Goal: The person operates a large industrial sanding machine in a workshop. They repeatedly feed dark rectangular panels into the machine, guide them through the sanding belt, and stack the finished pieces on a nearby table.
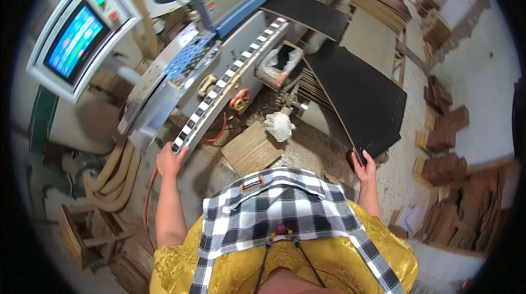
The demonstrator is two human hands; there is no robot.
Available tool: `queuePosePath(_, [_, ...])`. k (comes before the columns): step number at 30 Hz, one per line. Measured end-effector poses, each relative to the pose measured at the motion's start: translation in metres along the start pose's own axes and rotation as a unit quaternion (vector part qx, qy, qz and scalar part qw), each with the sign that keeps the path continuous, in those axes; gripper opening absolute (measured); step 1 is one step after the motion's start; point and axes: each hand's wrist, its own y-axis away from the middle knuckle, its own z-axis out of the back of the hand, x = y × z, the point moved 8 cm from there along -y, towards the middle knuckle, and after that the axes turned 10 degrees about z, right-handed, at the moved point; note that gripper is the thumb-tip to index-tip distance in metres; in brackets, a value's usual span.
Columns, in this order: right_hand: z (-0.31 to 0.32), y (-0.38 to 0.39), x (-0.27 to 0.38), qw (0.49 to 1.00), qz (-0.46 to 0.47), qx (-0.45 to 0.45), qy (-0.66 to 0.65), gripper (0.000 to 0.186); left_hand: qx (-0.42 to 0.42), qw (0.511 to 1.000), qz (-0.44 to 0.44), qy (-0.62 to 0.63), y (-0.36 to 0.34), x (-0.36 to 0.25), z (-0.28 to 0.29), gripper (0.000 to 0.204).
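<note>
My left hand (170, 160) grips the near end of a long rail (230, 78) set with black and white rollers, which runs diagonally away along the machine. At my right, my right hand (365, 168) holds the near edge of a large black panel (356, 97), which lies tilted over a stack of thin boards. A second black panel (304, 12) lies farther back by the machine. Between my hands, low down, are a wood-grain board (249, 149), a white crumpled bag (279, 125) and a bin with a plastic liner (276, 67).
A control screen (76, 39) on a panel stands at upper left, with coiled hoses (109, 179) below. An orange cable (148, 206) runs past my left arm. Board stacks (446, 135) line the right wall, and more sheets (378, 9) lie at the back right.
</note>
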Motion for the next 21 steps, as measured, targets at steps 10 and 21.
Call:
queuePosePath(10, [-0.039,0.059,-0.017,0.995,-0.023,0.088,0.042,0.026,-0.014,0.999,-0.011,0.049,-0.003,0.008,-0.007,0.049])
queuePosePath(21, [-0.156,0.099,-0.105,0.959,-0.12,0.223,0.125,0.037,0.017,0.999,-0.009,0.047,-0.004,0.012,-0.014,0.05])
